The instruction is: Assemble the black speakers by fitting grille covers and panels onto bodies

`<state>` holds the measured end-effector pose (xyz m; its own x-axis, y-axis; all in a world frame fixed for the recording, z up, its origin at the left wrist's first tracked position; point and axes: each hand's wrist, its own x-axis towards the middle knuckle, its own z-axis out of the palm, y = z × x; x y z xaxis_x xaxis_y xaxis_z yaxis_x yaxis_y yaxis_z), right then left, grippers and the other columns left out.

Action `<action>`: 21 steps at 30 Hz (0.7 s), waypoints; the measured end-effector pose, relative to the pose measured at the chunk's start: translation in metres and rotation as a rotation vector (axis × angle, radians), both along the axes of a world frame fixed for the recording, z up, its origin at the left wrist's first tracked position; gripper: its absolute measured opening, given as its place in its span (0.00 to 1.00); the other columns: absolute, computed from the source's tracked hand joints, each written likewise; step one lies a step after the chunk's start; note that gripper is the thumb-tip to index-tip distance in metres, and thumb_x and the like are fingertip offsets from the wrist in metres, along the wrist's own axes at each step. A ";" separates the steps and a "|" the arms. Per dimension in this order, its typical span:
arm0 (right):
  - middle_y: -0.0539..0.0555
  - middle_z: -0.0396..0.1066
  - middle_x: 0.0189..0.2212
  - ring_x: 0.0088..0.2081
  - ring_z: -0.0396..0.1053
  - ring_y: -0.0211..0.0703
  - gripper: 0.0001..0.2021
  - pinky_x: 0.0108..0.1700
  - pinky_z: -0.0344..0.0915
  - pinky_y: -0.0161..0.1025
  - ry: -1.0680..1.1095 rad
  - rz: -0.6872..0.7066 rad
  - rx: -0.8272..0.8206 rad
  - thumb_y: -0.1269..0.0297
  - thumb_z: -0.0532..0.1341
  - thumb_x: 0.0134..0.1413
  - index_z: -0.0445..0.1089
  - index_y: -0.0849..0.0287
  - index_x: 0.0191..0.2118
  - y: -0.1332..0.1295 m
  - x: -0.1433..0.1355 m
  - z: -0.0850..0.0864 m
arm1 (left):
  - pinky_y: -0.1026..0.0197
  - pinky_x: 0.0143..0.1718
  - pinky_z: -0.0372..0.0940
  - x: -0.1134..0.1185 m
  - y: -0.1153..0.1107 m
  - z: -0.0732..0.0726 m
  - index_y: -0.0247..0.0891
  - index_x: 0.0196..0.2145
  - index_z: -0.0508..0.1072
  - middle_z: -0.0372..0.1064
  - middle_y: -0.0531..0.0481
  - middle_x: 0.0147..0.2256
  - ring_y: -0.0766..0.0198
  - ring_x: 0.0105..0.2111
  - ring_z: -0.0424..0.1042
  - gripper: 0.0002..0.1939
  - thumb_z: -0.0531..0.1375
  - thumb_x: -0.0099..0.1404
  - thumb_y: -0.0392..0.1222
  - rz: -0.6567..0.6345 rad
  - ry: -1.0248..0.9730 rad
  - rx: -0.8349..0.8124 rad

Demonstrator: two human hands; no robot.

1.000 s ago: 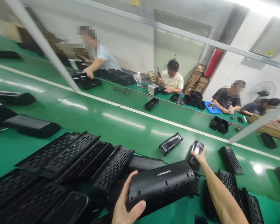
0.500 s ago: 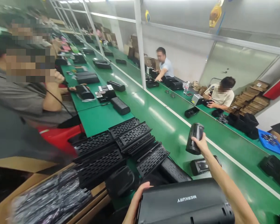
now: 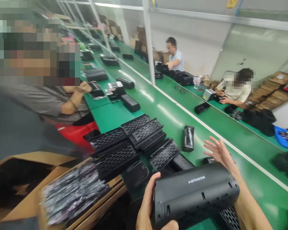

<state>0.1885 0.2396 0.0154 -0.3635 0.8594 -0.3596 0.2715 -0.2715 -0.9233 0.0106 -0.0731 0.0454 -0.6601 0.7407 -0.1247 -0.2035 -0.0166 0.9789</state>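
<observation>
A large black housing point(image 3: 194, 195) marked MERKURY is at the bottom centre, gripped at its left end by my left hand point(image 3: 147, 204), thumb on its lower side. Beyond its right end, my right hand point(image 3: 218, 150) is raised with spread fingers and holds nothing. A small black cylindrical unit point(image 3: 188, 138) stands on the green table just left of that hand. Another black unit point(image 3: 208, 160) is partly hidden behind the housing and my right hand. Perforated black panels point(image 3: 117, 163) lie piled to the left of the housing.
An open carton point(image 3: 80, 220) with plastic-wrapped parts point(image 3: 74, 191) is at lower left. A person point(image 3: 50, 102) sits at the left edge. Across the green line point(image 3: 163, 110), two people work among black units. A metal post point(image 3: 148, 44) rises behind. A blue tray point(image 3: 286, 139) is at right.
My right hand has let go of the small black unit, which now stands on the table. The large housing shows more fully, with its slotted side turned into view. The camera view has shifted.
</observation>
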 end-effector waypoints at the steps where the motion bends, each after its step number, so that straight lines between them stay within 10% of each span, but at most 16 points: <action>1: 0.63 0.61 0.70 0.67 0.63 0.67 0.53 0.58 0.68 0.61 0.179 0.060 -0.009 0.17 0.50 0.47 0.59 0.47 0.71 -0.024 0.032 0.017 | 0.52 0.50 0.75 0.006 0.005 0.002 0.37 0.69 0.61 0.76 0.39 0.53 0.41 0.52 0.77 0.55 0.73 0.51 0.62 -0.036 -0.027 0.015; 4: 0.58 0.56 0.73 0.70 0.57 0.68 0.55 0.66 0.59 0.60 0.237 0.173 0.018 0.26 0.68 0.40 0.58 0.43 0.72 -0.106 0.103 0.053 | 0.50 0.57 0.72 0.021 0.026 0.006 0.38 0.71 0.57 0.72 0.38 0.59 0.39 0.59 0.72 0.54 0.71 0.55 0.63 -0.187 -0.116 0.036; 8: 0.59 0.63 0.68 0.68 0.61 0.68 0.52 0.67 0.58 0.57 0.119 -0.142 0.095 0.39 0.76 0.38 0.61 0.47 0.70 -0.185 0.132 0.066 | 0.48 0.61 0.68 0.033 0.051 -0.004 0.38 0.72 0.53 0.69 0.36 0.62 0.39 0.62 0.69 0.58 0.71 0.54 0.65 -0.540 -0.240 0.095; 16: 0.58 0.73 0.57 0.54 0.74 0.62 0.44 0.54 0.70 0.51 0.222 -0.531 -0.002 0.47 0.77 0.40 0.65 0.46 0.64 -0.239 0.145 0.045 | 0.41 0.69 0.58 0.045 0.074 -0.049 0.34 0.70 0.60 0.66 0.35 0.65 0.36 0.68 0.61 0.51 0.71 0.56 0.60 -0.829 -0.280 0.093; 21: 0.58 0.78 0.51 0.53 0.76 0.61 0.40 0.54 0.71 0.54 0.243 -0.634 -0.080 0.47 0.75 0.47 0.64 0.46 0.65 -0.256 0.152 0.038 | 0.43 0.71 0.54 0.050 0.068 -0.051 0.41 0.75 0.46 0.54 0.39 0.72 0.40 0.71 0.54 0.58 0.71 0.57 0.56 -0.959 -0.335 0.139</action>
<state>0.3408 -0.0169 0.0535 0.1228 0.9070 -0.4029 -0.1754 -0.3797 -0.9083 0.0605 -0.0049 -0.0053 0.2711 0.9603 -0.0662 -0.4538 0.1881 0.8710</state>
